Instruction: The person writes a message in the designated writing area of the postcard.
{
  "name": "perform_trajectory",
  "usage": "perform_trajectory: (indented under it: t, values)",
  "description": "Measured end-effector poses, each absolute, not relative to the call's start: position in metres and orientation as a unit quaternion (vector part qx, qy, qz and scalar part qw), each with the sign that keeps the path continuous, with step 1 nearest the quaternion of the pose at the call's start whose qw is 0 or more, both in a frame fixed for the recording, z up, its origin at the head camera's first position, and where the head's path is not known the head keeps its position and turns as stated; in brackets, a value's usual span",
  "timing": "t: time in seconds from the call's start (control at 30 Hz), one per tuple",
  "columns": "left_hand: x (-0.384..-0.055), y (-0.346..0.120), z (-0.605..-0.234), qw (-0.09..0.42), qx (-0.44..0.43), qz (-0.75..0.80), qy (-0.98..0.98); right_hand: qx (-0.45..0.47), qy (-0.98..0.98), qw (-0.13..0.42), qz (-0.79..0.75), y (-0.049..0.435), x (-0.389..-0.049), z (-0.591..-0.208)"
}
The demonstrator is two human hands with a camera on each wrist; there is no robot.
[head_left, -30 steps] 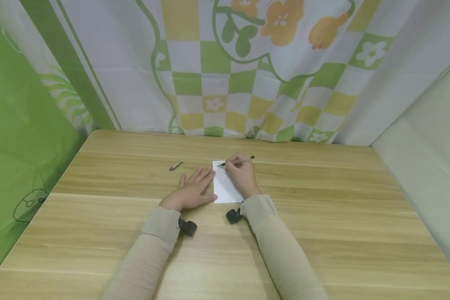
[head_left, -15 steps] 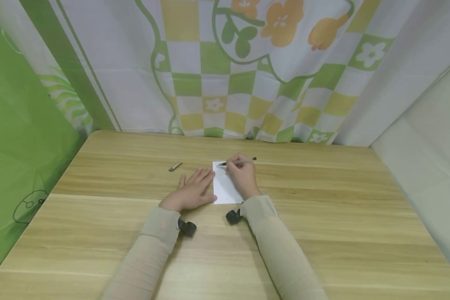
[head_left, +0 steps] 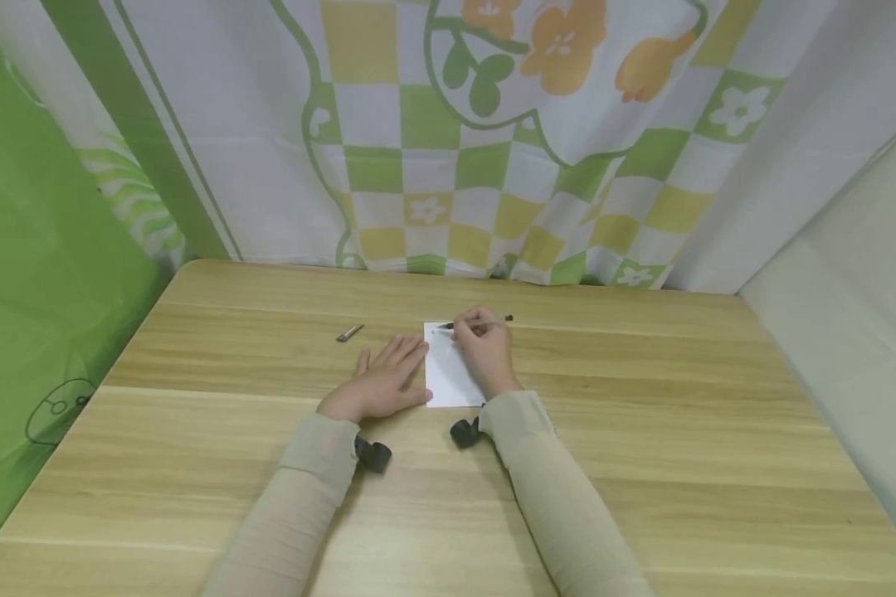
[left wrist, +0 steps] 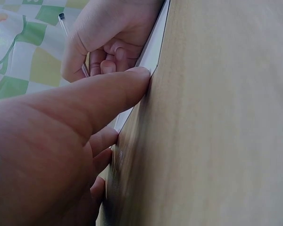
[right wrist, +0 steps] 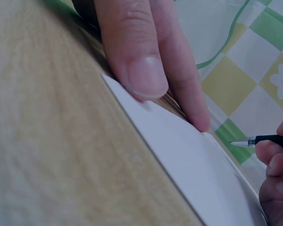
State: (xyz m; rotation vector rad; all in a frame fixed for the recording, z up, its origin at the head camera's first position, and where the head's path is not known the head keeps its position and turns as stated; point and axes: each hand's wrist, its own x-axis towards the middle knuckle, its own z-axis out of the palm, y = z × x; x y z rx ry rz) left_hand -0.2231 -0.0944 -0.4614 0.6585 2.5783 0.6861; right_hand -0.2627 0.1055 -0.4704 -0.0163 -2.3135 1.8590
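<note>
Pinching pen [right wrist: 269, 140] near paper's [head_left: 448, 381] far edge: right hand [head_left: 487, 352]; table [head_left: 679, 464] beyond.

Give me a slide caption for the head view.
On a table, the right hand holds a pen over paper while the left hand touches the paper's edge.
</note>
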Motion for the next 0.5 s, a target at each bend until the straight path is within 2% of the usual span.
perform_trajectory:
  t: [0.5]
  values:
    - [-0.2230,-0.0947,-0.4618,0.194,0.235,0.249,0.919,0.014,-0.795,0.085,0.600,0.1056,-0.2632,-0.4734]
